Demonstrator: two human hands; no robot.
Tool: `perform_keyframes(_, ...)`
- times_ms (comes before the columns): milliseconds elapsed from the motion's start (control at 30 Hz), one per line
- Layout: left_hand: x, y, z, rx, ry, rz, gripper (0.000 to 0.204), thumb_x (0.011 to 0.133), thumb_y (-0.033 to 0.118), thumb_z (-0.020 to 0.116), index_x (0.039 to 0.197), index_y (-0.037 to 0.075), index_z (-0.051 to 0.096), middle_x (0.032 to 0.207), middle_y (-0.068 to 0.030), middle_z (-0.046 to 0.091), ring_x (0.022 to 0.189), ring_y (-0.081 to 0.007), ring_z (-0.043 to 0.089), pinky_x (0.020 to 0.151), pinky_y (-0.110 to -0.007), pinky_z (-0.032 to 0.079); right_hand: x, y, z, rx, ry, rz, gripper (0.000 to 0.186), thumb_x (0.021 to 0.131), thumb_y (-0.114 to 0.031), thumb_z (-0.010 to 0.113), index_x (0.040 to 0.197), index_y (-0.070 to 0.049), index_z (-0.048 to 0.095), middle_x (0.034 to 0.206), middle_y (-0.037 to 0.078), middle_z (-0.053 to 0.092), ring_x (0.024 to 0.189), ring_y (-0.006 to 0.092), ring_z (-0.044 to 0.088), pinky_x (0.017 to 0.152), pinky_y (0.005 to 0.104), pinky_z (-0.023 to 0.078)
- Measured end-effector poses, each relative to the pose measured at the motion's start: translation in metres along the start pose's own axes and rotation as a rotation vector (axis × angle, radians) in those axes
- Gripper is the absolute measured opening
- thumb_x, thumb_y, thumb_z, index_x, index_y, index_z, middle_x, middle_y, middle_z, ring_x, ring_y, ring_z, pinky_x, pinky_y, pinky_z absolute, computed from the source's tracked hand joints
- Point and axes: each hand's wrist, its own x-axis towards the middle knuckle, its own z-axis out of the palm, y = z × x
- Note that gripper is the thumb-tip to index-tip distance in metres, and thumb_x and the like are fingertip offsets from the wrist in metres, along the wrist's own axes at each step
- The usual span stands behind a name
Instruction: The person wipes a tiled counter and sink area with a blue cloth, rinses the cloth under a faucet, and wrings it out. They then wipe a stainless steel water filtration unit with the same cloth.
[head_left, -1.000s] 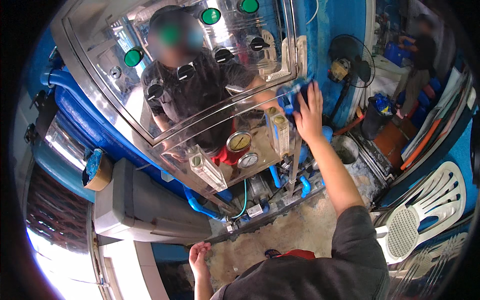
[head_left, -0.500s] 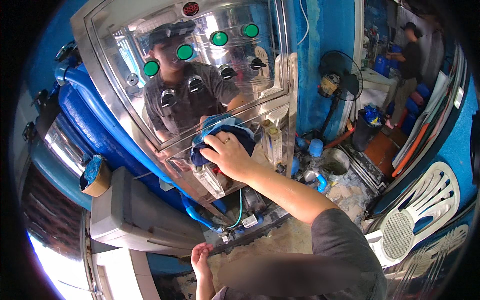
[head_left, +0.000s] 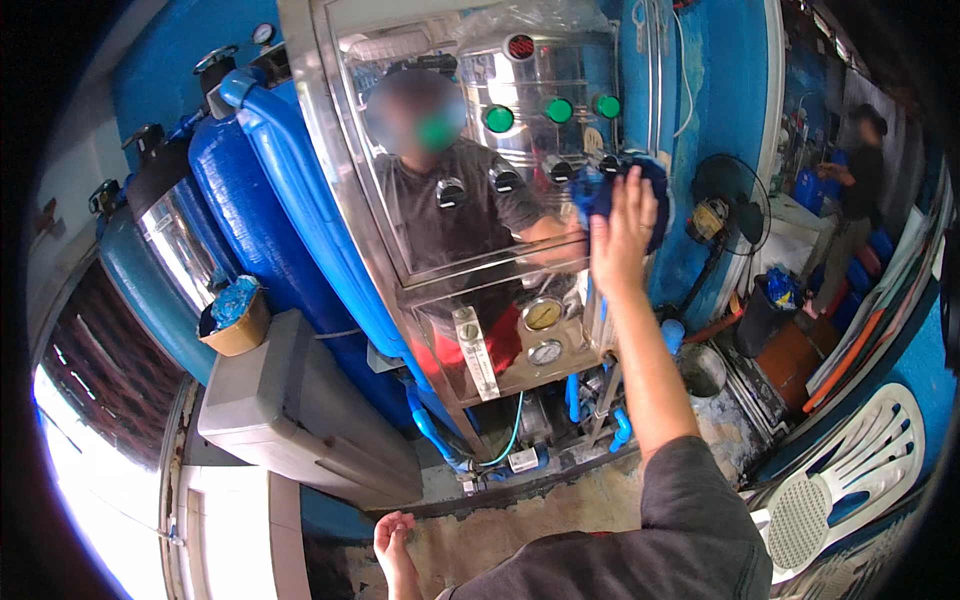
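Observation:
My right hand point(head_left: 624, 238) presses a dark blue cloth point(head_left: 655, 200) against the right edge of a shiny steel control panel point(head_left: 470, 290). Its fingers lie stretched over the cloth, pointing upward. Just left of the cloth, the panel carries a row of black knobs point(head_left: 505, 178), with green round buttons point(head_left: 558, 110) above them. Below the steel frame are two round gauges point(head_left: 543, 315) and a clear flow meter point(head_left: 475, 352). My left hand point(head_left: 396, 540) hangs low over the floor, fingers loosely curled, with nothing visible in it.
Tall blue tanks point(head_left: 255, 190) and a thick blue pipe point(head_left: 310, 220) stand left of the panel. A grey bin point(head_left: 310, 410) bears a small box point(head_left: 235, 335). To the right are a black fan point(head_left: 730, 205), a bucket point(head_left: 703, 372), a white plastic chair point(head_left: 850, 480) and another person point(head_left: 858, 180).
My right hand has moved the cloth from the panel's lower middle up and right to its right edge, uncovering the gauges. My view has turned right; my left hand stays low.

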Motion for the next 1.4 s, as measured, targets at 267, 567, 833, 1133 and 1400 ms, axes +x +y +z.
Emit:
perform_keyframes(267, -0.011, -0.008, -0.001, -0.022, 0.011, -0.001, 0.019, 0.089, 0.006, 0.055, 0.108, 0.003, 0.059, 0.099, -0.0090, 0.068, 0.087, -0.0151, 0.063, 0.079, -0.026, 0.044, 0.077, 0.046, -0.024, 0.012, 0.071, -0.267, 0.055, 0.076, 0.001, 0.059, 0.129, -0.012, 0.056, 0.143, 0.008, 0.046, 0.129, 0.0362, 0.041, 0.107, 0.0446, 0.033)
perform_keyframes(567, -0.005, -0.011, 0.023, -0.072, -0.035, -0.041, 0.018, 0.090, 0.001, 0.053, 0.107, -0.001, 0.058, 0.098, -0.0124, 0.066, 0.090, -0.0190, 0.062, 0.088, -0.032, 0.048, 0.106, 0.031, -0.059, 0.113, -0.134, -0.135, 0.029, 0.076, 0.010, 0.056, 0.100, -0.005, 0.064, 0.102, 0.012, 0.058, 0.098, 0.0351, 0.056, 0.085, 0.0406, 0.046)
perform_keyframes(833, -0.004, -0.014, 0.005, -0.066, 0.023, -0.035, 0.019, 0.090, 0.001, 0.052, 0.107, 0.001, 0.058, 0.098, -0.0105, 0.067, 0.090, -0.0173, 0.062, 0.087, -0.030, 0.047, 0.026, 0.102, -0.047, 0.838, 0.845, 0.927, 0.031, 0.096, -0.007, 0.050, 0.126, -0.001, 0.044, 0.117, 0.013, 0.057, 0.099, 0.0249, 0.059, 0.083, 0.0395, 0.048)
perform_keyframes(1133, 0.002, -0.006, -0.001, -0.113, 0.031, 0.048, 0.019, 0.090, 0.006, 0.052, 0.107, 0.004, 0.059, 0.097, -0.0075, 0.067, 0.086, -0.0140, 0.060, 0.079, -0.026, 0.043, -0.062, 0.125, -0.024, 1.381, 0.844, 1.424, 0.037, 0.102, -0.022, 0.039, 0.134, -0.006, 0.043, 0.128, 0.014, 0.056, 0.101, 0.0318, 0.061, 0.091, 0.0495, 0.049)
perform_keyframes(1400, -0.003, -0.009, 0.002, -0.015, 0.042, -0.016, 0.019, 0.090, 0.006, 0.053, 0.108, 0.004, 0.059, 0.098, -0.0090, 0.068, 0.088, -0.0157, 0.062, 0.081, -0.027, 0.044, -0.097, 0.101, -0.121, 1.683, 0.412, 0.814, 0.032, 0.098, -0.024, 0.047, 0.118, -0.001, 0.056, 0.114, 0.012, 0.061, 0.095, 0.0255, 0.061, 0.086, 0.0369, 0.050)
